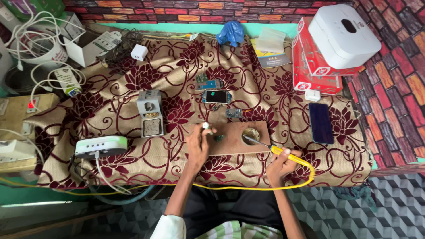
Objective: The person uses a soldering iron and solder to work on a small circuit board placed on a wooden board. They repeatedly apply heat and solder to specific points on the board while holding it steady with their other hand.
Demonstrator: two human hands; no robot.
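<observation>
My right hand (280, 167), at the table's near edge, grips the yellow soldering iron (283, 153), tip in the tin (250, 136). My left hand (198, 144) pinches a small white piece (205, 125) on the wooden board (232, 138); bare cloth (133, 161) lies leftward.

Bench layout, pretty packed
A wooden board (232, 138) is laid at the front middle, circuit boards (215, 90) just behind it, a phone (321, 123) to its right, a stand (149, 113) to its left.

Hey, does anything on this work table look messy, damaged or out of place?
Mostly the white cables at the far left, lying in a loose tangle. Also an opened phone sits mid-table with small circuit boards scattered around it. The right hand holds a yellow soldering iron.
</observation>
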